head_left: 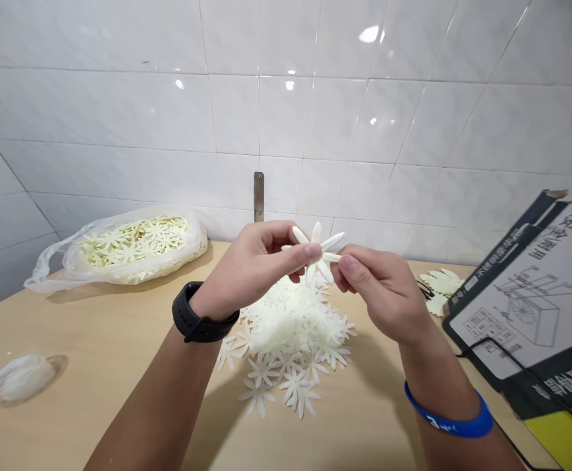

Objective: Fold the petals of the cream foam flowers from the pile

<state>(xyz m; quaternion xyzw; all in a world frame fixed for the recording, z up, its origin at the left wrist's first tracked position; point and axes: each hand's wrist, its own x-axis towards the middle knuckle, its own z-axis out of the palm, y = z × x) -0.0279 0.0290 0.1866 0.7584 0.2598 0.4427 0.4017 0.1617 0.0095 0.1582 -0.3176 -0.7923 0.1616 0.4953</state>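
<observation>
Both my hands are raised above the table and pinch one pale cream flower-shaped cutout (pixel 321 243) between them. My left hand (pixel 256 265), with a black watch on its wrist, grips the cutout with thumb and fingers. My right hand (pixel 381 291), with a blue wristband further down the arm, holds the cutout's right side with curled fingers. Directly beneath the hands lies a heap of the same flower cutouts (pixel 290 347) on the wooden table (pixel 94 366).
A clear plastic bag (pixel 133 252) full of flower cutouts lies at the back left. A small crumpled clear bag (pixel 18 378) sits near the left edge. A printed cardboard box (pixel 536 307) leans at the right, with a few cutouts (pixel 440 288) beside it. White tiled wall behind.
</observation>
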